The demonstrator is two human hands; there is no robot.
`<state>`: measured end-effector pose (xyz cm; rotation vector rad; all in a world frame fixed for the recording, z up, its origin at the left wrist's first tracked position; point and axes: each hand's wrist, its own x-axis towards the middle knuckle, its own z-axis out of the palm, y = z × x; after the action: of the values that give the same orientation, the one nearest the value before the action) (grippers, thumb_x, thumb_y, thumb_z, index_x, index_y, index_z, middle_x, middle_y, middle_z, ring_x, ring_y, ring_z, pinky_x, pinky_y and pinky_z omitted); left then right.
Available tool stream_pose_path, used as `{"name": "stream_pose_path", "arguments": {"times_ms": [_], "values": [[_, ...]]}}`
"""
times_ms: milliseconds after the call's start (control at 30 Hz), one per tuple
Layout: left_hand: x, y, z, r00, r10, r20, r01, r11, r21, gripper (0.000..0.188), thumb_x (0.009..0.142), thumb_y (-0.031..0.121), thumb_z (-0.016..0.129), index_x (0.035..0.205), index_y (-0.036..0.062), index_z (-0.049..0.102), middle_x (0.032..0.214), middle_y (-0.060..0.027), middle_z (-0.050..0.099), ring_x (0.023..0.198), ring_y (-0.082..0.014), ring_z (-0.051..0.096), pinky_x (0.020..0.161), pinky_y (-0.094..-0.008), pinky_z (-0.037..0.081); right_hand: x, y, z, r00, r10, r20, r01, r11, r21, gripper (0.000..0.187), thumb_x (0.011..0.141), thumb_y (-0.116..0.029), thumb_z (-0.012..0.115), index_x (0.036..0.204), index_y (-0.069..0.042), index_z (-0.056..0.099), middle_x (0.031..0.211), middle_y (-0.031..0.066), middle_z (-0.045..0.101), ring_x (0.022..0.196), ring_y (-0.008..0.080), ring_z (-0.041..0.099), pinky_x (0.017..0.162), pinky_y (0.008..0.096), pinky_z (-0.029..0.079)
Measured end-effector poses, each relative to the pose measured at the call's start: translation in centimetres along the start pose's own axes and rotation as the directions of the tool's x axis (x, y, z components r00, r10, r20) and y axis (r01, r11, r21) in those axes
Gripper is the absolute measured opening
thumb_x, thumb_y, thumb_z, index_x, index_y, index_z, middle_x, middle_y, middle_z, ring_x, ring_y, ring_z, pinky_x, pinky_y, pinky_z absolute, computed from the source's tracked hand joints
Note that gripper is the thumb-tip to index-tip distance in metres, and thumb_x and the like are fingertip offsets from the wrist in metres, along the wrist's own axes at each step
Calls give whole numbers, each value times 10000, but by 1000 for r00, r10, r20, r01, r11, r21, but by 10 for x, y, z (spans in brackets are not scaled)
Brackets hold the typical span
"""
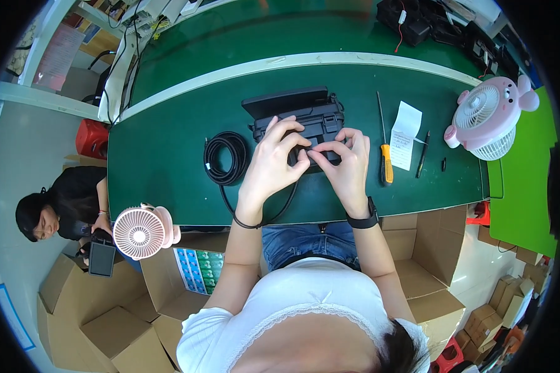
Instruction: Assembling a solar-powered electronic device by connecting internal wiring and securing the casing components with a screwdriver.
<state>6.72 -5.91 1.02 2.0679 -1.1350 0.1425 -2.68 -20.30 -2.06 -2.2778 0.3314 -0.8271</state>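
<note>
A black case-like device [325,119] with a raised flat black panel [286,102] stands on the green table in front of me. Over its near side, my left hand [277,156] and my right hand [345,165] meet, thumbs and index fingers pinched close together. Something small and dark sits between the fingertips, too hidden to name. To the left of the device lies a coiled black cable [208,160]. From the coil, its free length loops past my left wrist and back up toward my fingers, where its end is hidden.
To the right lie an orange-handled screwdriver [387,165], a paper slip [402,152], a black pen [423,155] and a small black cap [443,165]. A pink fan [479,112] stands far right, another pink fan [139,233] near left. A person [74,199] at left holds a black device.
</note>
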Motion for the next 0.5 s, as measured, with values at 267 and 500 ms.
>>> {"name": "stream_pose_path", "arguments": {"times_ms": [267, 500], "values": [[-21, 2, 8, 992, -37, -119, 51, 992, 117, 181, 781, -3, 676, 943, 59, 729, 1283, -136, 600, 1324, -408, 496, 1116, -587, 367, 2, 2, -3, 998, 30, 55, -34, 997, 65, 188, 646, -159, 887, 786, -139, 763, 1038, 48, 532, 906, 247, 462, 776, 355, 444], [-30, 3, 4, 994, -57, -88, 73, 979, 192, 250, 773, 27, 701, 996, 114, 774, 1343, -128, 585, 1361, -418, 449, 1121, -597, 346, 0, 6, -3, 996, 50, 75, -57, 993, 100, 192, 644, -161, 889, 788, -149, 763, 1067, 40, 538, 945, 255, 460, 787, 354, 438]]}}
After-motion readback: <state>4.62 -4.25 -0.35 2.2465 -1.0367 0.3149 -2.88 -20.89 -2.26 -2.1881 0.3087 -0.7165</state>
